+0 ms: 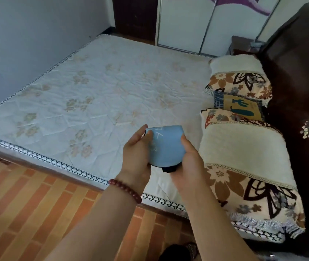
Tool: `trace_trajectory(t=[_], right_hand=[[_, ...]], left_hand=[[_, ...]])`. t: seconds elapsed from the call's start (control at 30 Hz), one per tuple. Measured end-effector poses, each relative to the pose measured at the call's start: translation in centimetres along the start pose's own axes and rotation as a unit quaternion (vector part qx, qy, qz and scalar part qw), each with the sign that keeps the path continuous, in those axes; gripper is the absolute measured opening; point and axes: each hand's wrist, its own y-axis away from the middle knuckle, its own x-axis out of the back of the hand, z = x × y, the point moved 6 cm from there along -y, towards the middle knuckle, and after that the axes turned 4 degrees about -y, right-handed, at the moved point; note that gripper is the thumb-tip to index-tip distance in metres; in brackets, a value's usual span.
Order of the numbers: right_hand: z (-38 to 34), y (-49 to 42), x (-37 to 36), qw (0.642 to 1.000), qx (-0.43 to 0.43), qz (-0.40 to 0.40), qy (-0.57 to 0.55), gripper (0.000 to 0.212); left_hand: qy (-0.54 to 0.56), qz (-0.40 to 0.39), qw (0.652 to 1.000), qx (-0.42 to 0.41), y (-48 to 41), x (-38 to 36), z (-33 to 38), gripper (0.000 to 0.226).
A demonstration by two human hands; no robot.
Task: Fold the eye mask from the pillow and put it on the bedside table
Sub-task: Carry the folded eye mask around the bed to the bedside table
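Note:
The light blue eye mask (166,146) is folded over on itself and held in the air above the bed's near edge. A bit of its black strap pokes out below. My left hand (136,157), with a red bead bracelet on the wrist, grips the mask's left side. The mask's right side rests in my right hand (189,162), whose thumb presses on top. The near pillow (244,151), cream with a brown flower cover, lies just right of my hands. A dark bedside table (241,46) stands at the far side of the bed, beside the headboard.
The white quilted mattress (102,85) spreads out to the left. A second flowered pillow (238,78) and a small cactus cushion (238,106) lie by the dark headboard (300,72). Orange brick-pattern floor (27,213) is under me. A wardrobe (197,25) stands at the back.

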Motion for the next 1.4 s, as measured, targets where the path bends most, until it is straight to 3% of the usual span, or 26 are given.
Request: trace_trajectory(t=[0.2, 0.4, 0.57, 0.77, 1.07, 1.17, 1.4], right_hand=[[5.6, 2.0, -6.9, 0.998, -0.048, -0.036, 0.02, 0.041], [10.8, 3.1, -13.1, 0.987, -0.096, -0.102, 0.073, 0.019], [15.2, 2.9, -17.5, 0.971, -0.157, -0.149, 0.105, 0.025], [18.4, 0.6, -23.3, 0.949, -0.19, -0.197, 0.154, 0.038], [21.8, -3.6, -34.9, 0.92, -0.234, -0.256, 0.181, 0.019], [23.3, -4.4, -37.4, 0.912, -0.244, -0.265, 0.197, 0.017], [28.5, -4.4, -42.0, 0.877, -0.287, -0.301, 0.242, 0.023]], left_hand=[[0.08, 0.086, 0.993, -0.033, 0.7, 8.5, 3.8, 0.023], [0.115, 0.167, 0.978, -0.044, 1.1, 15.8, 6.6, 0.034], [0.109, 0.245, 0.961, -0.066, 0.8, 21.2, 8.7, 0.028], [0.155, 0.274, 0.945, -0.083, -1.9, 25.3, 12.0, 0.028], [0.191, 0.347, 0.91, -0.12, -7.7, 30.7, 19.2, 0.032], [0.211, 0.357, 0.901, -0.126, -8.8, 32.2, 20.2, 0.011], [0.234, 0.396, 0.875, -0.149, -9.5, 37.2, 22.4, 0.037]])
